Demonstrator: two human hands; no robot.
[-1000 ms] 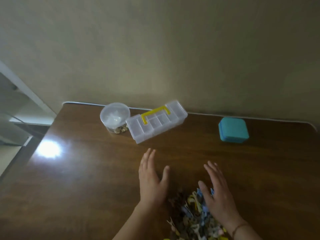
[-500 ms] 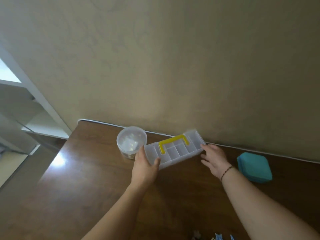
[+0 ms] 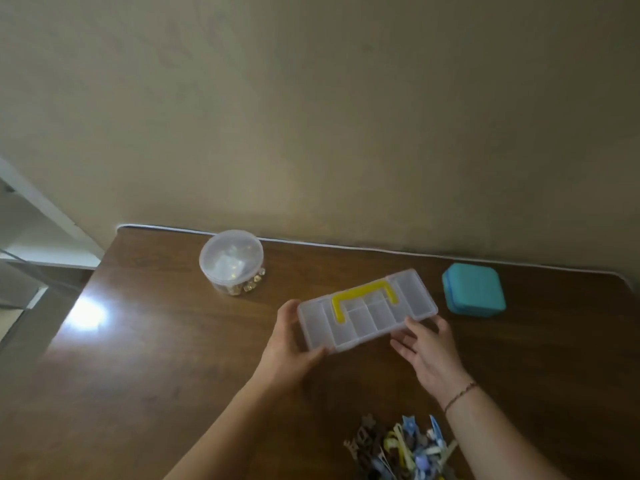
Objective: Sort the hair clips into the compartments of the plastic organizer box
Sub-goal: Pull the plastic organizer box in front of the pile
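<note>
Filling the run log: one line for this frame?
phase: fetching box | left hand: grips organizer box | right hand: fingers under its edge | lid: closed | hair clips: unsorted pile

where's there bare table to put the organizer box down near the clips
Bare wood lies between the organizer box, gripped by the left hand and touched by the right hand, and the hair clips. The table is bare left of the left forearm. It is tighter between the round tub and teal case.
</note>
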